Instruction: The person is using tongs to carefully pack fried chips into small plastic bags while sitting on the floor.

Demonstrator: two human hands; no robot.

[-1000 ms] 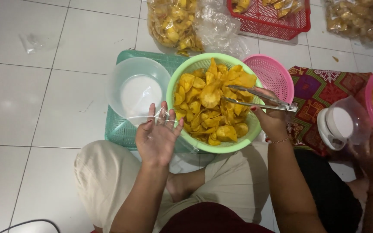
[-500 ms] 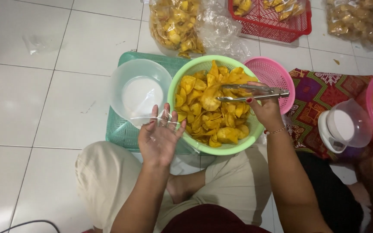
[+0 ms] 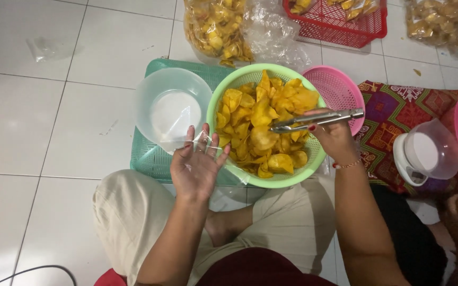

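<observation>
Tongs [image 3: 319, 119] in raised right hand [image 3: 335, 139]

The person wore loose beige trousers [image 3: 133, 212] and a dark red top [image 3: 255, 270] that showed at the bottom edge. Both forearms were bare, without sleeves. A thin beaded bracelet [image 3: 346, 164] circled the wrist of the right hand [image 3: 335, 139], whose thumbnail was painted red. The left hand [image 3: 196, 168] carried no ring or band.

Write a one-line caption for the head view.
Right hand holds metal tongs over green bowl of yellow chips; left hand open.
</observation>
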